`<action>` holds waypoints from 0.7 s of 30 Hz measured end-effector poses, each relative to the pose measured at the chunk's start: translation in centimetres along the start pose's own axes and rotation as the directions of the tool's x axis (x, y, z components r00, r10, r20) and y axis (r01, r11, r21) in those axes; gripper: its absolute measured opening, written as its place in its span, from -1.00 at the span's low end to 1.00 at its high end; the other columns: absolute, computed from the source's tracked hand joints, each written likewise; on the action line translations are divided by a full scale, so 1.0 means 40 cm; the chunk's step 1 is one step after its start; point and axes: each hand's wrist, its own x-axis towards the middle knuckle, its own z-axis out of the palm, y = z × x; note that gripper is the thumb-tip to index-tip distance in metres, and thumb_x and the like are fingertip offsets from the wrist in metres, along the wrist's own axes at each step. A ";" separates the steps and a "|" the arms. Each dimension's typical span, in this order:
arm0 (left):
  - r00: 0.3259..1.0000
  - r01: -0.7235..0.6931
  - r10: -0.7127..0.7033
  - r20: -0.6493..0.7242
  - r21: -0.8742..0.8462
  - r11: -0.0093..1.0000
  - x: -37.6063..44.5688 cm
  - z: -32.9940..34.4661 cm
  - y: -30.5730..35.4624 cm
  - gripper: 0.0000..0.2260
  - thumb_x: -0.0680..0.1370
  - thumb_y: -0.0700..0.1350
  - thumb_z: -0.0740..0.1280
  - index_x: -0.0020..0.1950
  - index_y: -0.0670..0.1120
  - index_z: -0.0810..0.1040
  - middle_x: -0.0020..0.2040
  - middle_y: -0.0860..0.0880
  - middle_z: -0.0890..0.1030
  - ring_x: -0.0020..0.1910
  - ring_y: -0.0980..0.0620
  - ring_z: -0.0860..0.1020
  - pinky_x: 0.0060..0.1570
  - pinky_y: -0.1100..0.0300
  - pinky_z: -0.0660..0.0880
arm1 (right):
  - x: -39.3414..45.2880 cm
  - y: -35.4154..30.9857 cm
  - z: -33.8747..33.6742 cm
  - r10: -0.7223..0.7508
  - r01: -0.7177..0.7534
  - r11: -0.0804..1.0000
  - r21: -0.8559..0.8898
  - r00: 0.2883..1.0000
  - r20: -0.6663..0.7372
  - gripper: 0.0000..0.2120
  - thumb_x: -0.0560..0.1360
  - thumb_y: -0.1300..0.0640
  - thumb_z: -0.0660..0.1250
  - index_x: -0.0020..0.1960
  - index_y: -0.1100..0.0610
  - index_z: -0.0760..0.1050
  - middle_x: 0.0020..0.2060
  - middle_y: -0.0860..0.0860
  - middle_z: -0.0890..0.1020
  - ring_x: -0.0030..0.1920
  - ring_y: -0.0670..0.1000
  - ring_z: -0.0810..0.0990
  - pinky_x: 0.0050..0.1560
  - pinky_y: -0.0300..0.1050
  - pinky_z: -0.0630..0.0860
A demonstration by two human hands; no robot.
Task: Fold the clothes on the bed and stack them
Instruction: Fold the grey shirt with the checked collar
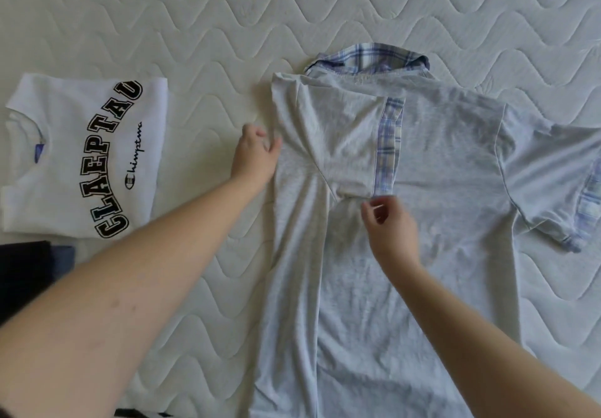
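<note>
The grey cotton polo shirt (plaid-trimmed) lies flat, one sleeve folded inward. The left hand rests loosely open at its folded edge; the right hand, fingers curled, seems to pinch the sleeve cuff.

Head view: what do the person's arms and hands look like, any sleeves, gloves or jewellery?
Both forearms are bare right to the frame edge; no sleeve shows on either. The left hand and right hand wear no gloves, and no ring, watch or bracelet is visible. The left forearm shows a few small dark marks. The picture is too soft to judge the nails.

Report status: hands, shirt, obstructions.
Left hand on grey shirt edge, right hand at folded sleeve cuff. Other sleeve unfolded. Nothing blocking.
</note>
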 end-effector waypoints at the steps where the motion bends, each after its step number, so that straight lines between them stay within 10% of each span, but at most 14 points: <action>1: 0.998 0.067 -0.067 0.006 -0.021 0.998 -0.055 0.008 -0.030 -0.67 0.56 0.03 0.36 0.12 -0.20 0.42 -0.12 -0.11 0.56 -0.04 -0.17 0.57 -0.16 0.15 0.32 | -0.031 0.010 0.020 0.011 -0.012 1.000 0.004 0.996 0.092 -0.84 0.55 -0.06 0.32 0.03 0.01 0.49 -0.23 -0.12 0.62 -0.24 -0.13 0.59 -0.27 -0.13 0.50; 5: 0.961 0.214 -0.209 0.181 -0.011 0.977 -0.245 0.039 -0.119 -0.69 0.52 0.15 0.38 -0.02 -0.09 0.49 -0.16 -0.02 0.57 -0.07 -0.11 0.59 -0.17 0.17 0.36 | -0.138 0.033 0.109 0.037 -0.047 0.999 0.020 0.928 0.371 -0.68 0.54 -0.03 0.36 0.25 0.01 0.41 -0.15 -0.20 0.56 -0.17 -0.28 0.54 -0.35 -0.45 0.41; 8: 0.935 0.176 -0.181 0.304 0.046 0.983 -0.319 0.053 -0.149 -0.73 0.49 0.12 0.42 -0.09 -0.07 0.50 -0.17 -0.01 0.57 -0.17 -0.04 0.54 -0.20 0.15 0.37 | -0.173 0.022 0.157 0.165 -0.203 0.978 0.050 0.896 0.412 -0.57 0.51 -0.01 0.39 0.30 0.11 0.42 -0.01 -0.03 0.63 -0.04 -0.03 0.63 -0.02 -0.09 0.60; 15: 0.873 0.449 -0.336 0.355 -0.309 0.838 -0.362 0.042 -0.215 -0.72 0.59 -0.05 0.34 -0.29 -0.09 0.44 -0.35 -0.08 0.48 -0.36 0.03 0.37 -0.38 0.18 0.24 | -0.279 0.061 0.182 0.265 -0.352 0.936 0.018 0.738 0.621 -0.65 0.46 0.08 0.45 0.20 0.16 0.58 0.00 0.03 0.69 -0.01 0.02 0.66 0.08 -0.05 0.61; 21: 0.917 0.389 -0.343 0.202 -0.278 0.878 -0.353 0.047 -0.240 -0.80 0.59 -0.14 0.28 -0.21 -0.14 0.55 -0.23 -0.16 0.59 -0.22 -0.09 0.54 -0.18 0.13 0.48 | -0.379 0.128 0.206 0.209 -0.434 0.890 0.139 0.660 0.722 -0.63 0.45 0.10 0.48 0.23 0.09 0.54 0.04 0.00 0.68 0.01 0.00 0.66 0.09 -0.07 0.61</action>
